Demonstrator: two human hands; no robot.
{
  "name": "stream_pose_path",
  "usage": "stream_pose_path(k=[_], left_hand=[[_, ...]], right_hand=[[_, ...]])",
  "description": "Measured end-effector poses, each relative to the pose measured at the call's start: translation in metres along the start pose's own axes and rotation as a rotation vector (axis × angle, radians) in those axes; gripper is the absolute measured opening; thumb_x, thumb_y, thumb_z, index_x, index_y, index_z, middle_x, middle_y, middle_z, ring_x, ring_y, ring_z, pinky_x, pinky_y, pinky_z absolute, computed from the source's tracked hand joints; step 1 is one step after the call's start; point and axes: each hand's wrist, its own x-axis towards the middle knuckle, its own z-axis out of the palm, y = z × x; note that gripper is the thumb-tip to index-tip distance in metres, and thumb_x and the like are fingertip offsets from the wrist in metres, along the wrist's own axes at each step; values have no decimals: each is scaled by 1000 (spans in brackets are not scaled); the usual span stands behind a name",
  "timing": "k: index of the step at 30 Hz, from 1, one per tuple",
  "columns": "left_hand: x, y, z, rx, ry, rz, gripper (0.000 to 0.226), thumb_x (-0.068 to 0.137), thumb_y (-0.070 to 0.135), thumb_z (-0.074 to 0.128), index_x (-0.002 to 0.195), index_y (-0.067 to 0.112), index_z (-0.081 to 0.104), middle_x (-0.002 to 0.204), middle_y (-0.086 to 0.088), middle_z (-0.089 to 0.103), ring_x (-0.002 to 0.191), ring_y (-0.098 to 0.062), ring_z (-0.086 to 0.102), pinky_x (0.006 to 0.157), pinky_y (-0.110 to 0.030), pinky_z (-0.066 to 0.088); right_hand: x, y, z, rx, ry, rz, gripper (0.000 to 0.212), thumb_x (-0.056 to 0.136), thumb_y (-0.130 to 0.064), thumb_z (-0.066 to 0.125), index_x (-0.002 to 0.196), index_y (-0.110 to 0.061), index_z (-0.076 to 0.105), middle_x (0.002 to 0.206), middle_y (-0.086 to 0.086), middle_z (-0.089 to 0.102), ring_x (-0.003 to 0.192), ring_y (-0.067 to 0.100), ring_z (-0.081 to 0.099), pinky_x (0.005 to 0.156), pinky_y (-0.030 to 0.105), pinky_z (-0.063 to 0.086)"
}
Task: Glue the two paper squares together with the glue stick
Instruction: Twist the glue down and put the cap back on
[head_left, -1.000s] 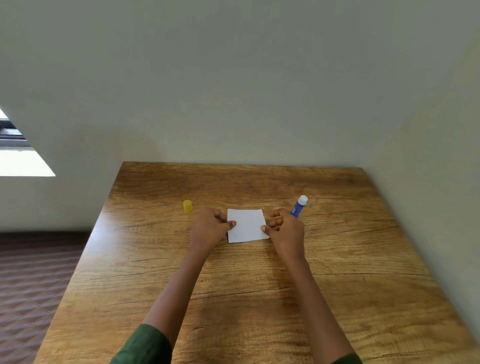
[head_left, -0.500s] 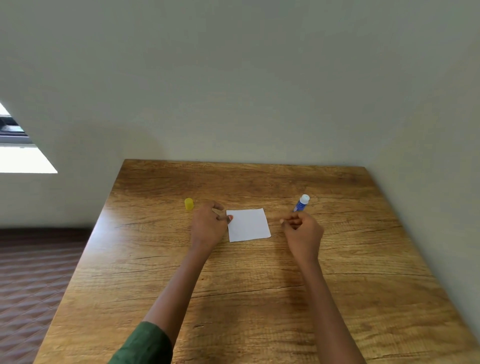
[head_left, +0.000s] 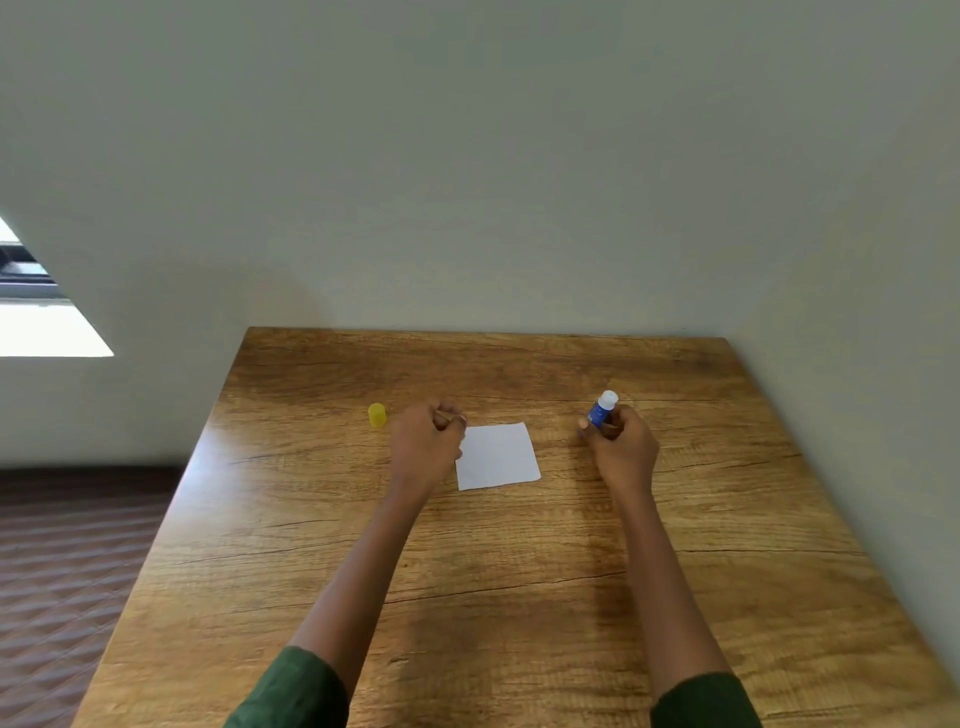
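A white paper square (head_left: 497, 456) lies flat on the wooden table (head_left: 519, 597); only one sheet shows, so a second one under it cannot be told apart. My left hand (head_left: 427, 448) rests at the paper's left edge with its fingers curled in and nothing visible in it. To the right of the paper, my right hand (head_left: 621, 447) is closed around a blue glue stick (head_left: 602, 410). The stick's white tip points up and away from me. A small yellow cap (head_left: 377, 415) stands on the table left of my left hand.
The table's far edge meets a plain wall, and another wall runs close along its right side. To the left the table ends above a dark patterned floor (head_left: 62, 571).
Both hands have come off the paper's edges. My right hand moved right and closed on the glue stick. My left hand drew back slightly to the left and curled.
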Motion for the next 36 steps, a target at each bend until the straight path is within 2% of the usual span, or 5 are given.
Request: stream_pose_path(k=[6,10,13,23,36], left_hand=[[3,-2,-5,-155,-33,-28,6,85,11,62,89,9,67,73,-7,69,57,-14,66,56,-29,57],[0,4,0,-353,-227,-33,15,86,14,63,101,15,67,97,-8,70,91,-18,66,78,-28,54],[1,6,4,-479,-393,-65,25,91,22,56,114,17,63,114,-5,66,109,-15,60,91,-28,46],[-2,9,0,-672,-496,-29,25,94,18,44,96,11,68,93,-4,73,92,-16,66,87,-31,48],[0,16,8,-672,-358,-85,21,90,11,54,95,-3,67,85,-9,72,82,-18,68,72,-23,56]], right_hand=[[-13,-24,1,-84,-85,-106,20,88,-18,62,106,-9,62,93,6,68,77,14,59,65,25,41],[-29,-40,4,220,-417,-14,21,91,-17,58,112,-11,60,100,10,65,79,18,69,82,38,58],[-40,-46,7,341,-668,9,22,94,-15,54,112,-5,61,99,12,66,82,15,66,83,26,56],[-51,-52,15,525,-940,57,21,94,-16,52,100,-5,68,101,-2,70,98,9,66,95,22,51],[-66,-63,25,65,-434,-141,39,66,-37,83,85,-7,66,76,-2,66,65,6,61,63,20,50]])
